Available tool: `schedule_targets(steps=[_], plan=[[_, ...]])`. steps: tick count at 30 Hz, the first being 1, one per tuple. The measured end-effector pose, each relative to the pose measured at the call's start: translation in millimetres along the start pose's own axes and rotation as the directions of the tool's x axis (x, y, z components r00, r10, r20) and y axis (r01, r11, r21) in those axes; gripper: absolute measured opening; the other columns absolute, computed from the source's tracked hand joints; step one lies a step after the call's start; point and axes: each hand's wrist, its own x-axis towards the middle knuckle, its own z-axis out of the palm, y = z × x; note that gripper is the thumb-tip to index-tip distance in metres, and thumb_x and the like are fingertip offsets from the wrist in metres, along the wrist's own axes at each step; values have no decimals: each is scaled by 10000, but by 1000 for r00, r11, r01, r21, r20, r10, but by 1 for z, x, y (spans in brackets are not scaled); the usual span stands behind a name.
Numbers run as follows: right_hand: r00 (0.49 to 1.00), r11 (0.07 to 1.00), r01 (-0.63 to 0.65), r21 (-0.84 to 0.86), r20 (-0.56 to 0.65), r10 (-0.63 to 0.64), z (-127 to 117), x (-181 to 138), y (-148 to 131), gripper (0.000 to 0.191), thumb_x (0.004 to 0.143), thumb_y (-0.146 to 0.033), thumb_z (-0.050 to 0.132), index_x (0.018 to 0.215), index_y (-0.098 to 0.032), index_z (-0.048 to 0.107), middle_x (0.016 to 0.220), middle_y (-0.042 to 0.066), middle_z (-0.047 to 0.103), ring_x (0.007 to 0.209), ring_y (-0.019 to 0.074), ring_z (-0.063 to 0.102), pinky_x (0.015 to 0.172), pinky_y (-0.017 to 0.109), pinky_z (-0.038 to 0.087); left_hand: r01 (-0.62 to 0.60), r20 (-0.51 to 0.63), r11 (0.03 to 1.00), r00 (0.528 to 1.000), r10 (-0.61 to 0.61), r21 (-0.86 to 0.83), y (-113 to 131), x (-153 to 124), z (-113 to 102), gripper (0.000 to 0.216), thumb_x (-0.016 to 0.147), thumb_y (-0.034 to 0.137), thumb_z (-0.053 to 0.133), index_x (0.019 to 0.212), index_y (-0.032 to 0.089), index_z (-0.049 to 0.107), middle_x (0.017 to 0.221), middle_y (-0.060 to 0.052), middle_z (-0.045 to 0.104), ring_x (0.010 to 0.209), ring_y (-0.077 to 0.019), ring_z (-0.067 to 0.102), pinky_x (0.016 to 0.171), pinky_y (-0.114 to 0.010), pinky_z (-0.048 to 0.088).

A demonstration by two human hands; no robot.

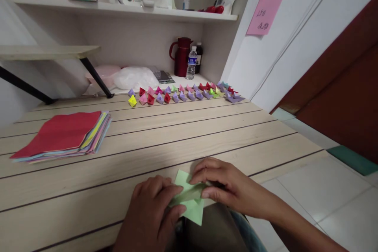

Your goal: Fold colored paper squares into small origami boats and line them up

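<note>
A partly folded sheet of light green origami paper (193, 209) is held between both hands at the front edge of the table. My left hand (155, 201) grips its left side, with thumb and fingers around the fold. At the paper's right side, my right hand (221, 181) pinches it between thumb and fingertips. One pointed corner sticks up at the top and another points down. Parts of the folds are hidden under my fingers.
A stack of coloured paper (65, 130), red on top, lies at the left. Along the back edge stand several small folded paper boats (167, 98). Behind them are a red jug (182, 57), a water bottle (191, 63) and a plastic bag (136, 78). A shelf leg (96, 76) rests at back left.
</note>
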Motion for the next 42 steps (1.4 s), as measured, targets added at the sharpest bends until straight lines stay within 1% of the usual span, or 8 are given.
schedule_targets(steps=[3,7,14,18,21,27,33,42], plan=[[999,998,-32,-59,-46,29,7,1,-1,124,984,-250,541,984,-211,659,1039,42,643,991,158,612,890,271,477,13,-49,999,999,-11,44,1,4,3,126,937,289,530,894,278,648,825,18,645,795,-166,630,704,-320,496],[988,993,-68,-95,-147,53,15,4,0,107,973,-269,562,917,-203,625,1051,62,621,1038,191,585,882,308,476,36,-196,983,981,0,178,4,6,11,255,953,295,498,712,238,563,676,13,573,652,-181,580,606,-333,442],[983,996,-40,-85,-184,24,13,2,1,449,1026,-522,330,946,-207,641,1146,92,601,1112,249,534,969,433,402,6,-278,925,954,108,379,1,1,19,144,897,272,607,778,243,531,675,9,541,627,-205,521,602,-352,376],[990,992,-29,-120,-143,12,12,2,5,483,849,-666,592,993,-208,646,1185,89,607,1121,266,539,971,430,395,-3,-264,916,957,119,401,-4,-2,21,140,885,263,630,798,246,521,689,13,539,648,-203,525,616,-349,368],[997,987,6,-158,-76,-18,7,3,7,483,744,-580,771,1040,-221,642,1216,78,613,1142,261,545,983,418,383,2,-262,918,959,111,397,-3,-2,21,135,882,256,635,810,246,521,705,16,545,669,-200,528,633,-347,367],[998,988,53,-145,35,-49,-2,4,5,453,741,-441,828,1104,-246,640,1259,62,617,1181,250,542,1022,416,359,44,-304,930,950,74,364,2,0,19,140,894,248,615,798,242,513,705,8,538,679,-205,519,641,-350,364],[999,996,-23,-86,-38,20,4,5,5,135,881,-226,705,992,-229,629,1178,23,642,1117,199,574,996,377,375,37,-298,933,951,77,359,2,2,20,135,898,260,611,798,244,521,700,7,533,677,-209,516,641,-354,366],[969,969,-171,-176,-208,133,21,7,3,105,908,-218,647,873,-225,548,1141,42,607,1073,231,562,916,394,421,34,-280,920,957,83,390,-1,-2,22,141,878,250,638,807,245,515,707,13,537,678,-203,530,644,-354,381]])
